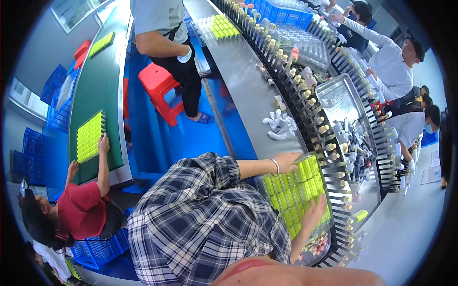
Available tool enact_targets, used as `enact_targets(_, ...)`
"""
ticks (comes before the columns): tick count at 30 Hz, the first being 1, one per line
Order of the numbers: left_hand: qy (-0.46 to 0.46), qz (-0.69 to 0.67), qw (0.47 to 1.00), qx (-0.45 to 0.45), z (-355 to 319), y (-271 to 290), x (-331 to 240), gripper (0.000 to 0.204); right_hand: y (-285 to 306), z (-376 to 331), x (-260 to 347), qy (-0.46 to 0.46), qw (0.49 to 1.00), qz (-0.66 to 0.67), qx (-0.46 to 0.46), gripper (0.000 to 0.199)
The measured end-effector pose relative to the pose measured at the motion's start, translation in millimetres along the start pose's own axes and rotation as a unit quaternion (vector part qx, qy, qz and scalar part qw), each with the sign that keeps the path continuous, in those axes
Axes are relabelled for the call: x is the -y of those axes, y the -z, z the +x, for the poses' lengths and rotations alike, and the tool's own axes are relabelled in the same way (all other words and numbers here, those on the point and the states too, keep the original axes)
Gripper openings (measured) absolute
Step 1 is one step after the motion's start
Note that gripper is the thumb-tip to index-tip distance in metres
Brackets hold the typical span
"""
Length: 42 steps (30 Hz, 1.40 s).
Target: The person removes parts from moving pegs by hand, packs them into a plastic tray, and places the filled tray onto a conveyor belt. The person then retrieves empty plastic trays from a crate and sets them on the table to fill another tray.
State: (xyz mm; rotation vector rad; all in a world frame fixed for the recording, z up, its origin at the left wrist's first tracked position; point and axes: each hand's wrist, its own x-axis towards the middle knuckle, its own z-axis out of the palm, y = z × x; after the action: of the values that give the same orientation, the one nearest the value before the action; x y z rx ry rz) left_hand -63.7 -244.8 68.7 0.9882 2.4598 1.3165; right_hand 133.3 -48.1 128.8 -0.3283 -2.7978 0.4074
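Observation:
A clear plastic tray (260, 183) lies in front of my plaid-shirted torso, filled with rows of yellow-green block-shaped pieces (287, 196). My left hand (286, 163), with a bangle at the wrist, is closed on the tray's upper edge; part of its fingers is hidden. At the lower right side of the tray, my right hand (314, 215) holds the edge, its fingers reaching over the pieces. Beside the tray runs a rack of black prongs (329, 157) with pale caps on their ends. A single yellow-green piece (360, 216) sits on the prongs' far side.
White gloves (280, 125) lie on the metal bench (238, 81). Beyond the prongs stands a metal tray (346, 102) near grey and black parts (355, 148). At left, a person in red (83, 217) handles another filled tray (90, 137) on a green conveyor (106, 71). A red stool (160, 86) stands behind.

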Motion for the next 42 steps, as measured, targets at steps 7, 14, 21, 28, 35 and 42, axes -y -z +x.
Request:
enact_targets(7, 0.014, 0.127, 0.99, 0.063, 24, -8, 14, 0.016, 13, -58, -79, -0.142, 0.984, -0.052, -0.098, 0.042)
enact_targets(14, -0.051, 0.087, 0.995, 0.005, 81, -10, 23, 0.021, -19, -18, -94, -0.213, 0.964, -0.056, -0.152, 0.045)
enact_targets(21, -0.103, -0.035, 0.994, 0.019, 135, -9, -7, 0.023, -8, -29, -97, -0.285, 0.947, -0.052, -0.138, 0.047)
enact_targets(28, -0.497, 0.142, 0.852, 0.088, 250, -15, -122, 0.066, 9, -34, -104, -0.268, 0.94, -0.052, -0.206, 0.047)
enact_targets(35, -0.38, 0.28, 0.824, 0.313, 320, -6, -88, 0.043, 42, -55, -145, -0.272, 0.933, -0.068, -0.225, 0.047)
enact_targets(42, -0.258, 0.26, 0.899, 0.24, 293, 34, -71, 0.037, 99, -91, -216, -0.26, 0.922, -0.128, -0.258, 0.045)
